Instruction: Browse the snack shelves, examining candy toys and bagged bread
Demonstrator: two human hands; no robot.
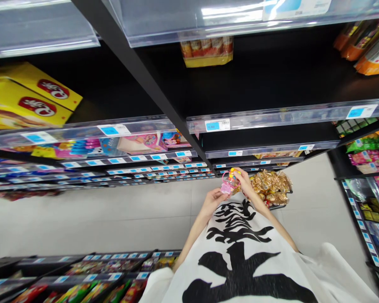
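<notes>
In the head view I see a small pink toy pack [229,184] held in the air just left of the heap of gold-wrapped sweets [271,186]. The left hand [212,200] has its fingers closed on the pack's lower edge, and the right hand [246,180] is curled over its top. The hold looks fingertip-light to me, so a twist could drop the pack onto the pale tiled floor [113,214] left of the sweets. Black shelves [271,80] with blue price tags [217,125] stand above them.
</notes>
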